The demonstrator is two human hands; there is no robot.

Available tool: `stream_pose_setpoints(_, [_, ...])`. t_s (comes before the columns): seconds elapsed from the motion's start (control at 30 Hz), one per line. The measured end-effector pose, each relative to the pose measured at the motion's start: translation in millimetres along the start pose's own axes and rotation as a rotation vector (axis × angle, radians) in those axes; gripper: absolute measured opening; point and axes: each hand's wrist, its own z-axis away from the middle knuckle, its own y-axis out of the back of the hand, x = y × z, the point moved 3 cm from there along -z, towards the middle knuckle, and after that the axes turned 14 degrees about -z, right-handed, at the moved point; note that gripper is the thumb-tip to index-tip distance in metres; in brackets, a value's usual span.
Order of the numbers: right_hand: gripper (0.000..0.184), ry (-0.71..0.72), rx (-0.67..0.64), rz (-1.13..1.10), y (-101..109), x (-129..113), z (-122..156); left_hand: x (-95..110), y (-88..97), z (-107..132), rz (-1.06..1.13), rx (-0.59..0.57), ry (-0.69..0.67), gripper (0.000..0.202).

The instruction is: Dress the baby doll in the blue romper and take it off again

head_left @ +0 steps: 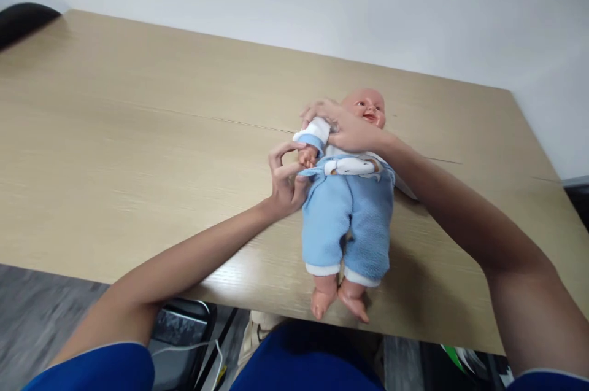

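Note:
A baby doll (pixel 352 219) lies on its back on the table, head away from me and feet toward me. It wears a white top with blue cuffs and fuzzy blue trousers. My right hand (pixel 343 124) reaches across its chest and grips the white sleeve (pixel 315 130) near the shoulder. At the doll's side, my left hand (pixel 288 176) curls around the small doll hand (pixel 307 156) poking out of the cuff. Its thumb and a finger pinch a blue cloth strap (pixel 313 170) at the waist. My right forearm hides part of the chest and the other doll arm.
The wooden table (pixel 138 151) stretches far to the left and meets a white wall (pixel 294 4). A dark chair back (pixel 27 19) shows at the far left. Below the front edge are a black bag-like object (pixel 181 329) and a white cable (pixel 218 351).

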Motion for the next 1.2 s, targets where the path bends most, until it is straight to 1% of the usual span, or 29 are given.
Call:
stream_pose_setpoints(0.07, [0.045,0.01,-0.002,0.048,-2.8,-3.3,6.4,-1.8,-4.4,-3.0,0.057,0.005,0.109,0.028])
stream_pose_setpoints(0.1, [0.044,0.01,0.019,0.054,-3.3,-6.2,11.1,-3.7,-6.5,-5.0,0.077,0.01,0.18,0.03])
stream_pose_setpoints(0.17, [0.039,-0.011,0.098,0.034,-2.8,-14.4,23.0,-9.3,-10.5,-8.8,0.105,-0.007,0.33,0.036])
stream_pose_setpoints(0.23, [0.035,-0.073,0.147,-0.008,-3.5,-23.8,36.4,-15.9,-13.1,-11.3,0.117,-0.045,0.446,0.043])
stream_pose_setpoints(0.27, [0.035,-0.117,0.138,-0.02,-5.2,-28.1,42.8,-18.9,-13.6,-11.9,0.123,-0.061,0.481,0.046])
stream_pose_setpoints(0.33, [0.042,-0.182,0.084,0.0,-10.2,-34.8,52.9,-23.5,-13.6,-11.7,0.148,-0.083,0.534,0.05])
stream_pose_setpoints(0.4, [0.049,-0.18,0.06,0.067,-15.4,-37.6,58.5,-26.9,-13.6,-10.0,0.179,-0.103,0.587,0.054])
stream_pose_setpoints(0.43, [0.049,-0.169,0.081,0.096,-17.4,-36.8,59.8,-28.6,-14.0,-8.9,0.191,-0.113,0.618,0.056])
stream_pose_setpoints(0.5, [0.046,-0.172,0.166,0.097,-20.6,-30.3,60.6,-33.4,-16.2,-7.8,0.203,-0.129,0.678,0.061])
stream_pose_setpoints(0.6, [0.042,-0.2,0.29,0.009,-25.3,-15.3,60.8,-46.9,-23.4,-10.2,0.242,-0.149,0.768,0.07])
stream_pose_setpoints(0.67, [0.043,-0.18,0.345,-0.036,-27.2,-8.4,61.7,-58.6,-29.8,-14.3,0.283,-0.178,0.819,0.076])
stream_pose_setpoints(0.77, [0.048,-0.152,0.384,-0.102,-26.1,-3.7,65.2,-72.8,-36.6,-21.2,0.367,-0.25,0.867,0.075])
stream_pose_setpoints(0.9, [0.06,-0.155,0.354,-0.276,-20.8,2.4,69.9,-79.6,-36.2,-27.3,0.485,-0.393,0.919,0.068])
stream_pose_setpoints(0.97, [0.063,-0.163,0.362,-0.361,-17.9,7.6,71.7,-79.9,-32.5,-30.4,0.464,-0.451,0.868,0.064])
stream_pose_setpoints(1.07, [0.062,-0.183,0.387,-0.435,-16.1,14.9,73.5,-80.7,-27.5,-34.5,0.377,-0.48,0.756,0.053])
stream_pose_setpoints(1.1, [0.061,-0.186,0.395,-0.447,-16.1,16.5,74.0,-81.7,-26.8,-35.0,0.357,-0.49,0.745,0.047])
stream_pose_setpoints(1.2, [0.06,-0.187,0.42,-0.498,-17.6,18.6,75.6,-86.0,-25.4,-35.0,0.318,-0.551,0.776,0.031])
